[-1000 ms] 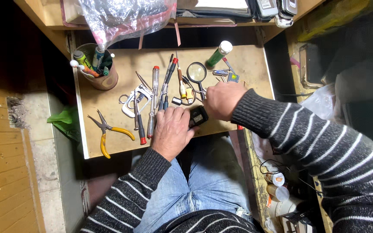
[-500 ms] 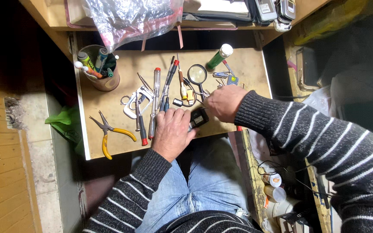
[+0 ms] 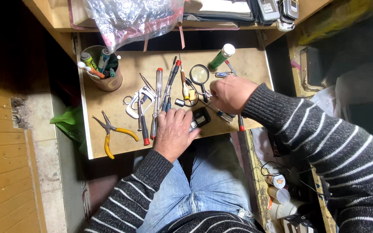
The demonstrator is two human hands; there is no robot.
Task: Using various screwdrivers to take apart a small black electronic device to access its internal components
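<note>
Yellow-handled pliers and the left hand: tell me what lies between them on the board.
In the head view, between the yellow-handled pliers and the left hand lie red-tipped screwdrivers, side by side.

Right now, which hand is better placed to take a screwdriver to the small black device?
Probably the right hand: it rests on the loose screwdrivers beside the small black device, while the left hand lies flat against that device.
</note>
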